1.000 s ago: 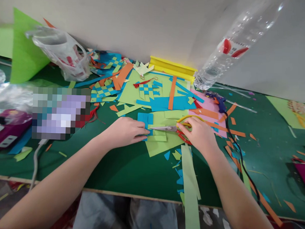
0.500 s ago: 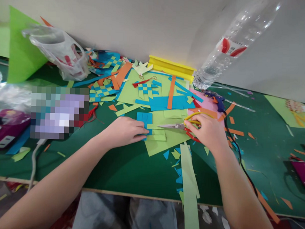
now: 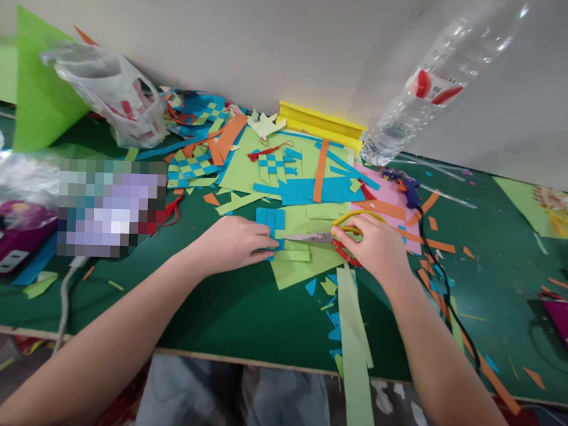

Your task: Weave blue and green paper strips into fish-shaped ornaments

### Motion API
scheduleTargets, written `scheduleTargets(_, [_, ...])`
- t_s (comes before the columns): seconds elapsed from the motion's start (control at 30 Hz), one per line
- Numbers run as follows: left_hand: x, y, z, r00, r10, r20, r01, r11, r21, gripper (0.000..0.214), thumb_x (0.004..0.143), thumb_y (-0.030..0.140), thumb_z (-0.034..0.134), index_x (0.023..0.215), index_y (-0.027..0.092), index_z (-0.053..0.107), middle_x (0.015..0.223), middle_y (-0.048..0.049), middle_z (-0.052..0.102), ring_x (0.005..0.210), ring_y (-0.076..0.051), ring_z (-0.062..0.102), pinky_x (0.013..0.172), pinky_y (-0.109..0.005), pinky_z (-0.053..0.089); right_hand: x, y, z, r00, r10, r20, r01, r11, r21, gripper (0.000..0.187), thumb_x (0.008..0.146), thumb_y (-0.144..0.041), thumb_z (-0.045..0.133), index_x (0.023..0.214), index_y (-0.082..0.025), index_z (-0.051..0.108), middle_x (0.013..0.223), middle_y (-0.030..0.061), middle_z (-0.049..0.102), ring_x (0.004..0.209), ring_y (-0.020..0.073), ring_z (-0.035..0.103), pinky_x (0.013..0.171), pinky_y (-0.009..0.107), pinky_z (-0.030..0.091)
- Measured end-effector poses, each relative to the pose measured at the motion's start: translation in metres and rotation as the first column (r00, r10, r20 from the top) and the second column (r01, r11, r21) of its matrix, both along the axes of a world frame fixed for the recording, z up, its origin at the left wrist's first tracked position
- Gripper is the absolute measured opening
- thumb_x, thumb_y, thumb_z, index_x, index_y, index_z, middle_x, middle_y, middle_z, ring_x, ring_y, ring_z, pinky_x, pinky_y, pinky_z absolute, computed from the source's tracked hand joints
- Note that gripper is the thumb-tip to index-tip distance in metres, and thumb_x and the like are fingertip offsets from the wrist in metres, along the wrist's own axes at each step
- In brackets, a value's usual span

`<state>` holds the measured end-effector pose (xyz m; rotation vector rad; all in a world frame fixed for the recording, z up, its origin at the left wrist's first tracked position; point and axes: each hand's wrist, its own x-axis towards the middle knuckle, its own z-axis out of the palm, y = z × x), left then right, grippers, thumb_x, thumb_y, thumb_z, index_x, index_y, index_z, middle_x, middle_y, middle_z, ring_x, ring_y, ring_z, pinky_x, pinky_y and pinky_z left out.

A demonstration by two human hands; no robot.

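while left fingers [image 3: 260, 242] touch blue paper [image 3: 270, 217], grip unclear, right fingers [image 3: 348, 241] clamp scissors [image 3: 326, 238].

From where I stand, smooth green tabletop [image 3: 243, 317] lies open between the bare forearms [image 3: 136, 304]; a tall clear plastic bottle [image 3: 428, 94] and long yellow channel-shaped strip [image 3: 320, 127] bar the back, a thin black cable [image 3: 422, 229] the right.

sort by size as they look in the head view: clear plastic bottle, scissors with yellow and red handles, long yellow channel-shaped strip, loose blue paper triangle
1. clear plastic bottle
2. scissors and yellow strip: too alike to rank
3. blue paper triangle
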<state>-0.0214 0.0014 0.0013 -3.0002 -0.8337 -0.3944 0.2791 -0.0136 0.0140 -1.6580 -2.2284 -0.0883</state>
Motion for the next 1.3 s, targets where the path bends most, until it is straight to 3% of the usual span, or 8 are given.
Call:
scheduleTargets(0.37, [0.000, 0.000, 0.000, 1.000, 0.001, -0.005, -0.001, 1.000, -0.019, 0.027, 0.095, 0.034, 0.048, 0.104, 0.024, 0.072, 0.085, -0.0013, 0.071, 0.069, -0.014, 0.067, 0.056, -0.026, 0.042, 0.008, 0.000, 0.005, 1.000, 0.000, 0.002, 0.000, 1.000, -0.002, 0.033, 0.088, -0.051, 0.056, 0.073, -0.022, 0.062, 0.084, 0.0036, 0.070, 0.080, 0.0198, 0.065, 0.060, 0.030, 0.042])
scheduleTargets(0.77, [0.000, -0.001, 0.001, 1.000, -0.001, 0.002, 0.001, 1.000, -0.006, 0.027, 0.095, 0.033, 0.048, 0.103, 0.024, 0.072, 0.085, -0.0011, 0.072, 0.068, -0.015, 0.067, 0.056, -0.027, 0.044, 0.024, 0.000, 0.018, 0.993, -0.119, -0.009, 0.118, 0.989, -0.087, 0.025, 0.084, -0.047, 0.061, 0.078, -0.025, 0.069, 0.085, 0.0022, 0.073, 0.073, 0.0203, 0.066, 0.055, 0.031, 0.041])
scheduleTargets(1.0, [0.000, -0.001, 0.001, 0.999, 0.012, -0.032, -0.013, 1.000, -0.001, 0.027, 0.095, 0.035, 0.048, 0.104, 0.025, 0.072, 0.088, 0.0003, 0.072, 0.071, -0.015, 0.067, 0.058, -0.027, 0.044, 0.010, -0.002, 0.013, 0.990, -0.093, -0.108, 0.097, 0.995, 0.036, 0.032, 0.090, -0.050, 0.054, 0.082, -0.021, 0.065, 0.086, 0.0057, 0.071, 0.076, 0.0198, 0.065, 0.059, 0.031, 0.042])
scheduleTargets(1.17, [0.000, 0.000, 0.001, 1.000, 0.003, -0.019, -0.004, 1.000, -0.013, 0.026, 0.095, 0.034, 0.049, 0.104, 0.024, 0.071, 0.087, -0.0006, 0.072, 0.071, -0.015, 0.068, 0.058, -0.027, 0.044, -0.010, -0.005, 0.002, 0.999, -0.013, 0.032, 0.012, 0.999, 0.030, 0.039, 0.094, -0.052, 0.046, 0.079, -0.019, 0.062, 0.079, 0.0074, 0.068, 0.073, 0.0211, 0.062, 0.056, 0.031, 0.039])
scheduleTargets(1.3, [0.001, -0.001, 0.001, 1.000, 0.011, -0.022, -0.011, 1.000, -0.015, 0.025, 0.095, 0.034, 0.050, 0.104, 0.025, 0.071, 0.087, 0.0001, 0.072, 0.070, -0.014, 0.067, 0.058, -0.027, 0.043, -0.011, -0.004, -0.002, 0.995, -0.021, 0.100, 0.021, 1.000, 0.003, 0.040, 0.095, -0.050, 0.044, 0.080, -0.018, 0.062, 0.080, 0.0088, 0.068, 0.074, 0.0216, 0.062, 0.057, 0.032, 0.039])
